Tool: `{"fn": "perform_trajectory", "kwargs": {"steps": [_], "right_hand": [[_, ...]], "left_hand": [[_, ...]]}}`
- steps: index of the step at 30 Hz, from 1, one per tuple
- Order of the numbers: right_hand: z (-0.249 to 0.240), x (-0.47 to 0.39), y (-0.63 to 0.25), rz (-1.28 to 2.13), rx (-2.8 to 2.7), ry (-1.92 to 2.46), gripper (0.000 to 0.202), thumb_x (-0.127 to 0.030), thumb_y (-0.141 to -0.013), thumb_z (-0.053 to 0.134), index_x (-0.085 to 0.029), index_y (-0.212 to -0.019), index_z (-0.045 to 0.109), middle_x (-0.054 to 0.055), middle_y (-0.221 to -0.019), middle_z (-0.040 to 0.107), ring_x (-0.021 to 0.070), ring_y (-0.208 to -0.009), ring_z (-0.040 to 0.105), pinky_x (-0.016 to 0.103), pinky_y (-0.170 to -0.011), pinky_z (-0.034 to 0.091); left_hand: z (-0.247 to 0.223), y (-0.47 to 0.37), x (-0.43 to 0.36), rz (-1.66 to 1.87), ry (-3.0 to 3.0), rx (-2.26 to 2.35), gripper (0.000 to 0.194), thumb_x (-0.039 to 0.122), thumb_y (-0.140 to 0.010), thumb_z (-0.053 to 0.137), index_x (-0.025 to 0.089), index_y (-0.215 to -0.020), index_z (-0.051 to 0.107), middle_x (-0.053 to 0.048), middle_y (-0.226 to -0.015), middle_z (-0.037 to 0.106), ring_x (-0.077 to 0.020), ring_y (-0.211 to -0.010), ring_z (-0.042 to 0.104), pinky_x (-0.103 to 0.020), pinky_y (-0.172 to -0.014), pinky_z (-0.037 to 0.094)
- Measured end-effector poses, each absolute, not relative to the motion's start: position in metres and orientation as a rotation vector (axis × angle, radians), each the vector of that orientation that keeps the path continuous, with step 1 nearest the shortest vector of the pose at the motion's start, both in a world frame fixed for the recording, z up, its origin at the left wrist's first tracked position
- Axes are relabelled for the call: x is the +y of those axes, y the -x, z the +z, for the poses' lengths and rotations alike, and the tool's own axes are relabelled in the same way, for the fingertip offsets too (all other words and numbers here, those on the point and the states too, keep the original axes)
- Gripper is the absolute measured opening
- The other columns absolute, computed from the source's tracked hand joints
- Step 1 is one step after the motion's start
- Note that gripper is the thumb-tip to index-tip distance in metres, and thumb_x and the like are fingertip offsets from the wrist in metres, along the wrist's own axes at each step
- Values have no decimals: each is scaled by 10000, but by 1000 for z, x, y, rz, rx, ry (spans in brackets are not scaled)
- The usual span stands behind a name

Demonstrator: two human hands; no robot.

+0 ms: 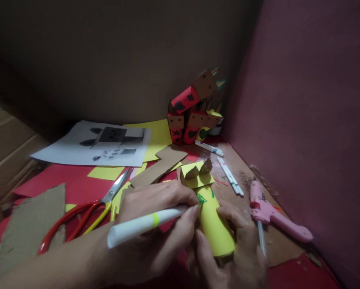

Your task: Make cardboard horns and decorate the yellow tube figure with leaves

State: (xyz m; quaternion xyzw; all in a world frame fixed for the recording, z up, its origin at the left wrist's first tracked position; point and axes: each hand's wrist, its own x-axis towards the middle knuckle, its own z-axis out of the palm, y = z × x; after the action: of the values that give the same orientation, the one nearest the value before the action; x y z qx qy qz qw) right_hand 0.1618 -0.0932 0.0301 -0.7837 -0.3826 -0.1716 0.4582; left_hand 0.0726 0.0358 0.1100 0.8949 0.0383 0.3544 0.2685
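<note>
1. The left hand (161, 224) is grasping a white marker (146, 228) with a yellow-green band, its thumb and fingers pinching near the front; the tip is hiding behind the fingers, so its contact cannot be told.
2. The right hand (240, 249) is gripping a yellow paper tube (214, 228), the thumb lying along the left side and the other fingers curling about the right.
3. The tube is occupying the space between the two hands, slanting with its lower end toward the wearer; green marks (202, 198) are showing near its upper end, just beside the left fingertips.
4. A yellow-faced box (194, 171) is adjoining that upper end and bearing two brown cardboard ears.
5. Scissors (109, 197) with red and yellow handles are lying left of the left hand, their blades pointing toward a printed sheet (65, 142).
6. A bent cardboard strip (155, 165) is lying beyond the left hand; a larger cardboard piece (32, 228) is resting at far left over red paper.
7. Two pairs of slim white pens, a nearer one (230, 176) and a farther one, are lying right of the box.
8. A pink glue gun (265, 212) is resting near the right-hand wall.
9. At the back, three box-headed figures (193, 128) are standing together, while a red one (186, 99) is leaning tilted on top.
</note>
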Motion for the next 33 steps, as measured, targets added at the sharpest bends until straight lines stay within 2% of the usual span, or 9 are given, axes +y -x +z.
{"fn": "perform_trajectory", "kwargs": {"steps": [6,16,23,33], "right_hand": [[32,-93,-162,-424,-938,1944,316,-373,-855,553,-223,-1123,478,149,-1099,671,311,-930,707,433,-659,622],[31,-93,-162,-435,-949,1930,312,-350,-841,582,-222,-1109,487,141,-1092,678,303,-903,712,429,-662,618],[30,-93,-162,-453,-941,1950,332,-356,-821,592,-214,-1108,501,144,-1056,671,303,-863,706,417,-620,610],[29,-93,-161,-442,-935,1952,334,-374,-846,570,-207,-1126,496,155,-1086,679,303,-879,723,433,-670,629]], "left_hand": [[110,-72,38,972,-2432,91,136,73,-851,511,182,-858,591,34,-667,612,-73,-533,555,-175,-510,447],[109,-72,36,983,-2409,73,124,72,-851,516,168,-858,594,46,-671,600,-47,-554,557,-141,-539,441],[108,-72,35,955,-2388,107,113,92,-853,528,177,-841,602,32,-681,624,-67,-555,566,-165,-529,448],[108,-70,37,928,-2398,95,125,79,-862,510,168,-855,598,29,-710,621,-59,-577,562,-154,-543,443]]}}
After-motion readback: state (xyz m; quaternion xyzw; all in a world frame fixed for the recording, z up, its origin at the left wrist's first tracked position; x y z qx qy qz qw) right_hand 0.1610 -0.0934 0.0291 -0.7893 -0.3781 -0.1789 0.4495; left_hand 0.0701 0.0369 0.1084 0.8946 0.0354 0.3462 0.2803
